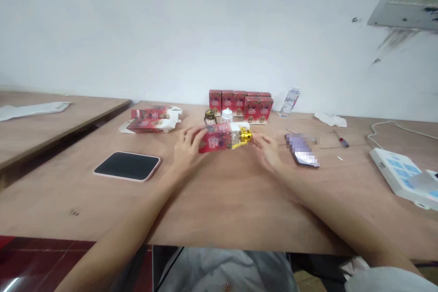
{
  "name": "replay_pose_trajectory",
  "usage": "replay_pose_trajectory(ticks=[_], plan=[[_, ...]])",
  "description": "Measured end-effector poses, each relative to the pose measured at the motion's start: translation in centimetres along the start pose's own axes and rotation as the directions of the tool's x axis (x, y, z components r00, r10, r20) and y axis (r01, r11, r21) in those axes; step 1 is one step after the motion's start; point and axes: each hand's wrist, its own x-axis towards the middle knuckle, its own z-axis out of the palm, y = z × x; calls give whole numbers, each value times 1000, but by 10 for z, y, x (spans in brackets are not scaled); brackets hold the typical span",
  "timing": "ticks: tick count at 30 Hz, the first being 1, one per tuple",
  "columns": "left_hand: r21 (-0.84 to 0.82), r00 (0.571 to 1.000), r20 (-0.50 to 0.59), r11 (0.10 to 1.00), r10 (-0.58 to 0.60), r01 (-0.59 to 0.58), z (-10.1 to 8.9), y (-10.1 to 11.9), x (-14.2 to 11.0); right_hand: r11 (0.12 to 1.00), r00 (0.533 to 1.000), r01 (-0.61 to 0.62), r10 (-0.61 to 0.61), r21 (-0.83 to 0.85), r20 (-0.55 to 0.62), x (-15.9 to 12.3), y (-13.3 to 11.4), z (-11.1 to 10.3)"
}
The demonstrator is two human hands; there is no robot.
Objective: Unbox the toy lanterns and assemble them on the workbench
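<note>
A red printed carton (216, 140) lies on its side at the middle of the wooden table (219, 200). My left hand (186, 148) is wrapped round its left end. From the carton's open right end sticks a gold-capped object (245, 135). My right hand (266, 149) has its fingertips at that gold cap. Behind the carton stand a dark-lidded jar (210, 116) and a small white bottle (226, 115).
A row of upright red cartons (241, 104) stands at the back by the wall. Flattened red cartons (150, 120) lie back left, a dark tablet (127, 166) front left. A phone (305, 153), a screwdriver (342, 140), a water bottle (289, 101) and a white power strip (402, 174) are on the right.
</note>
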Motion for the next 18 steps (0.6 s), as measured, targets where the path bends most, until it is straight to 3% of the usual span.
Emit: replay_pose_trajectory(ticks=[2, 3, 5, 7, 9, 11, 13, 15, 16, 18], plan=[[8, 981, -63, 983, -185, 186, -2, -6, 3, 992, 998, -55, 57, 111, -10, 18, -16, -3], [-2, 951, -110, 956, -290, 292, -2, -9, 5, 991, 998, -49, 54, 128, -34, 28, -25, -4], [-112, 841, -175, 859, -511, 499, -2, -14, 9, 996, 996, -16, 23, 85, -81, 47, -43, -5], [-409, 685, -109, 661, -720, 629, 1, -18, 14, 999, 994, 26, -29, -33, -105, 64, -58, -4], [-743, 547, 91, 309, -832, 594, 5, -19, 20, 962, 990, 101, -122, -254, -67, 76, -67, -2], [-892, 487, 310, -72, -817, 447, 7, -16, 24, 816, 967, 225, -254, -533, 20, 84, -68, 1], [-863, 460, 489, -336, -741, 377, 6, -10, 27, 588, 924, 333, -358, -737, 132, 88, -63, 4], [-771, 425, 635, -495, -645, 400, 3, -4, 26, 419, 891, 387, -400, -821, 216, 91, -54, 5], [-729, 414, 684, -543, -601, 416, 1, -2, 26, 376, 882, 403, -404, -835, 244, 92, -50, 5], [-682, 438, 730, -599, -524, 420, -2, 1, 24, 341, 877, 415, -398, -844, 270, 94, -45, 4]])
